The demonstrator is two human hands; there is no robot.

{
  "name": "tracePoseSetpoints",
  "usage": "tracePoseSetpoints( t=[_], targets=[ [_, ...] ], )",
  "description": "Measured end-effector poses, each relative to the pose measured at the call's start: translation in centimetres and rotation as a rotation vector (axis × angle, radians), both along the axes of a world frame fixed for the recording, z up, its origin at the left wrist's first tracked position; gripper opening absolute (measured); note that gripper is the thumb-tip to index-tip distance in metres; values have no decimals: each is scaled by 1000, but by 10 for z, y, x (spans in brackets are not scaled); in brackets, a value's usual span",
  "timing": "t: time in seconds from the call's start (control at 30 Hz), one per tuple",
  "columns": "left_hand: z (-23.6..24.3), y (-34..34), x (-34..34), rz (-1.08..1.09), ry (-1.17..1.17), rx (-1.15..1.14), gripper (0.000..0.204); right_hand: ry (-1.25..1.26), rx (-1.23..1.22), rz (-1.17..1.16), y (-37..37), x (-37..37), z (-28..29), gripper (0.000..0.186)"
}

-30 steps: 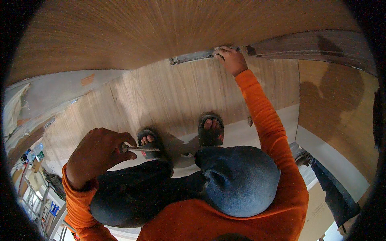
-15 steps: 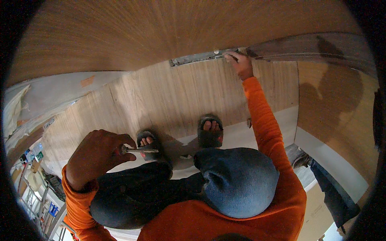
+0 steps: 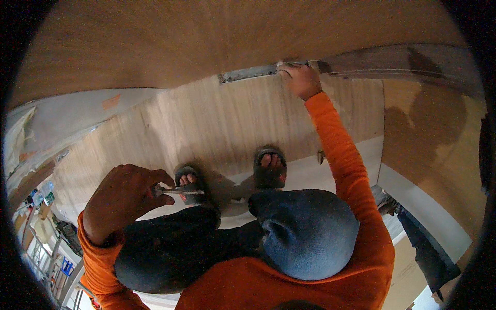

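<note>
My left hand is closed round a screwdriver, its metal shaft pointing right, above my left sandal. The handle is mostly hidden in my fist; a little red shows. My right arm is stretched far forward. At its end, my right hand has its fingers bent down at the right end of a narrow recess in the wood-look floor, along the foot of a large brown wood panel. A small pale piece shows at the fingertips. What the fingers grip is too small to make out.
My sandalled feet stand on the wood-look floor. A small metal piece lies near my right forearm. Wood panelling rises at the right, with dark cloth hanging below it. Plastic sheeting is at the left.
My right hand has moved slightly left along the recess, its fingers now over the small pale round piece seen before. My left hand and the screwdriver have hardly moved.
</note>
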State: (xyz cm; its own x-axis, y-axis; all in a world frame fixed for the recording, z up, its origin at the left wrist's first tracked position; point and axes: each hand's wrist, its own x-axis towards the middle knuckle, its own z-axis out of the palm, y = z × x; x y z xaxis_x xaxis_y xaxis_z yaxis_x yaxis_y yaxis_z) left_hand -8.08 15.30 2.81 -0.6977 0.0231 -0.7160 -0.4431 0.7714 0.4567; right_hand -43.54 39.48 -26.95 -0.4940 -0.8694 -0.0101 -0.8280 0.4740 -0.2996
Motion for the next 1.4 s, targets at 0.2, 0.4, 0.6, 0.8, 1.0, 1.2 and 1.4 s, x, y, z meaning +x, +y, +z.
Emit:
tracePoseSetpoints(
  t=[0.2, 0.4, 0.6, 0.8, 1.0, 1.2, 1.4],
  targets=[
    [-12, -2, -8, -20, 7, 48, 28, -739, -322, -398, 68, -34, -25, 33],
    [0, -2, 2, -11, -12, -4, 29, -548, -347, -210, 38, -14, -15, 29],
    [3, -2, 2, -13, -21, -7, 31, -151, -76, -27, 5, 1, 5, 24],
    [-8, -2, -3, -18, -14, 55, 31, -55, 11, -10, 10, -3, 16, 26],
    [-4, -2, -3, -7, -13, 29, 31, -60, -26, -12, 18, -9, 1, 27],
    [12, 1, 3, 23, -16, -2, 29, -704, -192, -335, 34, -23, -40, 33],
    [-13, -3, -11, 8, 0, 74, 29, -423, -244, -237, 66, -33, -10, 35]
  ],
)
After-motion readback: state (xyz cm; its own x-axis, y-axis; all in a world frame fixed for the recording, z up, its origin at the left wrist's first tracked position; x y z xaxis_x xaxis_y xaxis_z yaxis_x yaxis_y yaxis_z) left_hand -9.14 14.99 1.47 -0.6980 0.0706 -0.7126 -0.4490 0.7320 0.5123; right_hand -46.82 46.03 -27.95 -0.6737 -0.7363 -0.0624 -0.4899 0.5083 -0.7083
